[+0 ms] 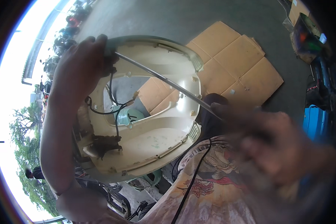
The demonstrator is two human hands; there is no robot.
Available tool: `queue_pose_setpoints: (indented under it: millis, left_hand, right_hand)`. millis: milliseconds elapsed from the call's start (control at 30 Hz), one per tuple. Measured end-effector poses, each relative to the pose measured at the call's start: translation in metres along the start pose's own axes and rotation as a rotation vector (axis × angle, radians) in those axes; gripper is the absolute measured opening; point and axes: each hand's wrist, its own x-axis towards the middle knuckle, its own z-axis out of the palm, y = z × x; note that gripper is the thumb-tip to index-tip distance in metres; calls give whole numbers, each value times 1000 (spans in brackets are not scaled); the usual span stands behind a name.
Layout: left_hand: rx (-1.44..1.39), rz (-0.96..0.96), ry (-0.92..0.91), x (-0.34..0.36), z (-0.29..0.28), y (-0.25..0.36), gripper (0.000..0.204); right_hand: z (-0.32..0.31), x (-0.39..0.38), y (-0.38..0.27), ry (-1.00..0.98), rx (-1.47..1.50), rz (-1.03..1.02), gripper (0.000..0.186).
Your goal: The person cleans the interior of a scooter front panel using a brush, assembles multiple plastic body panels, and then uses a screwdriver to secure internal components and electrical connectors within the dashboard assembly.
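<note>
A cream moulded plastic panel (158, 136), inner side up, has a large opening crossed by black wiring (106, 112) with connectors; a dark fitting (104, 145) sits at its lower left. My left hand (84, 61) grips the panel's upper left edge, fingers curled. A long steel screwdriver (164, 78) runs diagonally over the panel, its far end beside my left fingers, the exact contact hidden. At the right, my right hand (268, 145) is closed round the tool's handle, smeared by motion.
Flattened cardboard (239, 59) lies on the grey floor (145, 18). A blue case (311, 123) and assorted items stand at the right. Motorbikes (59, 48) line the far left, where a person (37, 172) is visible. A pale green object (130, 115) shows through the opening.
</note>
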Motion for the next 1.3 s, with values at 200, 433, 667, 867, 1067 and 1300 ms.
queue_pose_setpoints:
  millis: [200,433,667,867,1067,1300]
  left_hand:
    - [24,4,-16,-1,16,-5,24]
    - [47,-3,-24,-1,6,0,44]
    - [48,63,49,-4,-1,8,49]
    - [47,18,-9,-12,15,1,33]
    - [54,48,56,3,15,-11,22]
    - [-23,-68,-72,-20,0,-11,25]
  right_hand:
    - [56,15,25,-20,331,152,55]
    - [80,14,46,83,246,-31,72]
    - [31,4,31,35,68,10,62]
    - [-2,16,-5,-68,-84,122,52]
    - [43,18,4,25,145,183,53]
    - [71,20,78,51,220,-56,55]
